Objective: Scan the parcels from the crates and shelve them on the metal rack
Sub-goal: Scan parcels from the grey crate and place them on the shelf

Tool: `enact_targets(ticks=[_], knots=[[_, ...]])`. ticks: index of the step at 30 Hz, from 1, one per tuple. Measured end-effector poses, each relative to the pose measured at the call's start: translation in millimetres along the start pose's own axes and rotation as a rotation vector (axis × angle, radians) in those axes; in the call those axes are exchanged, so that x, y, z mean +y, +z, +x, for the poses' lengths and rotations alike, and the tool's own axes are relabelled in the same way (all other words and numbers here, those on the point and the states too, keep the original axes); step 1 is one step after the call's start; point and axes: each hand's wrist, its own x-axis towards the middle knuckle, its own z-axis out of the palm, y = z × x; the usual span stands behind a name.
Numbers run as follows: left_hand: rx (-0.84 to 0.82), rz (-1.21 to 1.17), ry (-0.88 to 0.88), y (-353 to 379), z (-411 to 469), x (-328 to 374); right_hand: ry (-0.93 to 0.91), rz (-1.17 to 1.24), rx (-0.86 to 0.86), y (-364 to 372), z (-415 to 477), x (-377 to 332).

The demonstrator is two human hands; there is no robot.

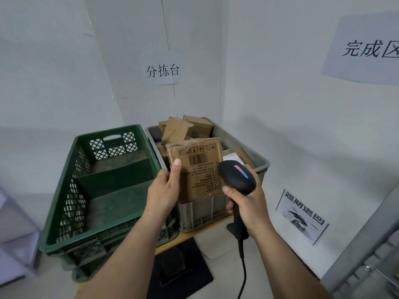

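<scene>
My left hand (165, 190) holds a flat brown cardboard parcel (199, 169) upright, with its barcode facing me. My right hand (248, 203) grips a black corded barcode scanner (237, 176), whose head sits just right of the parcel with a red and blue light on top. Both are held above the front of a grey crate (250, 152) that contains several more cardboard parcels (179, 130). To its left stands a green lattice crate (112, 186) with nothing in it. Part of the metal rack (367, 251) shows at the lower right.
Both crates rest on a low wooden-edged stand in a white corner. Paper signs hang on the walls behind and to the right. A black mat (183, 270) lies on the floor. A pale purple shelf unit (15, 234) stands at the left edge.
</scene>
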Motion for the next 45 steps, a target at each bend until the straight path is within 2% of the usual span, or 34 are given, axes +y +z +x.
enact_targets(ticks=[7,10,16,23,26,29,34,38,45], knots=[[0.108,-0.057,0.122,-28,-7,18,-0.082,0.096,-0.038,17,0,-19],[0.152,-0.049,0.077,-40,-15,7,-0.072,0.086,-0.121,27,-7,-12],[0.184,-0.063,-0.070,-45,-29,-23,0.033,0.068,-0.158,36,-30,15],[0.164,-0.123,-0.131,-52,-24,-27,-0.088,0.133,-0.052,37,-34,-3],[0.111,-0.076,-0.122,-51,-19,-21,-0.112,0.121,-0.101,45,-26,-18],[0.074,-0.084,-0.119,-51,-18,-18,-0.088,0.098,-0.142,52,-22,-21],[0.041,-0.100,-0.116,-64,-12,-27,-0.004,0.154,-0.075,55,-17,-13],[0.054,-0.137,-0.127,-82,-8,-38,0.063,0.101,-0.062,58,-13,-8],[0.110,0.006,-0.181,-112,-1,-48,0.186,0.079,-0.109,83,-10,7]])
